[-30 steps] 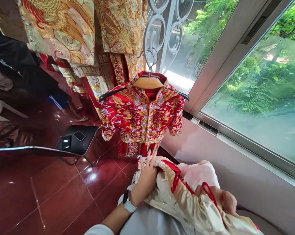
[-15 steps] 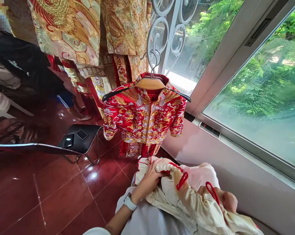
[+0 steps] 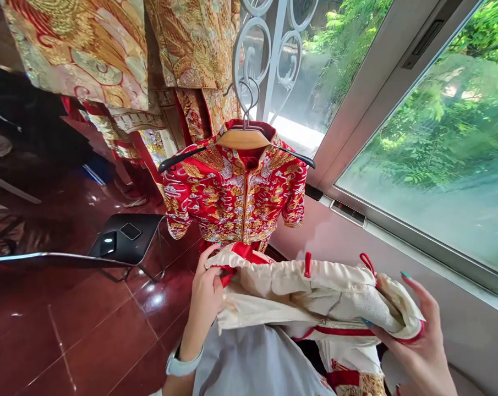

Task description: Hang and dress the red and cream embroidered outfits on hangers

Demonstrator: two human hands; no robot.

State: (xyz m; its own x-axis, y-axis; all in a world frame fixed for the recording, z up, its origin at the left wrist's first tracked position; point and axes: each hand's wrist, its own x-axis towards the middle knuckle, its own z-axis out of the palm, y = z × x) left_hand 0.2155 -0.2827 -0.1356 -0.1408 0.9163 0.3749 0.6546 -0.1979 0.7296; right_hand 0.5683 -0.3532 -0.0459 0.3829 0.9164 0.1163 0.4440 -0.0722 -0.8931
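Observation:
A cream skirt (image 3: 335,275) with a gathered elastic waistband, red trim and red hanging loops stretches between my hands, above my lap. My left hand (image 3: 205,297), with a pale watch on the wrist, is closed on the waistband's left end. At the other end my right hand (image 3: 422,335) grips the skirt, thumb on the near side and index finger raised behind it. Just beyond hangs a red jacket (image 3: 232,192) with gold and silver embroidery, on a wood-and-black hanger (image 3: 244,138). Its lower edge is partly hidden by the skirt.
More gold embroidered garments (image 3: 87,49) hang at the upper left. A black chair (image 3: 139,225) with two phones on it stands on the red tiled floor (image 3: 108,313). White scrolled ironwork (image 3: 269,60) and a window (image 3: 430,126) are at the right.
The bunched skirt has been lifted and spread sideways, its waistband now showing lengthwise. My left hand moved left to its end; my right hand has come into clear view at the right.

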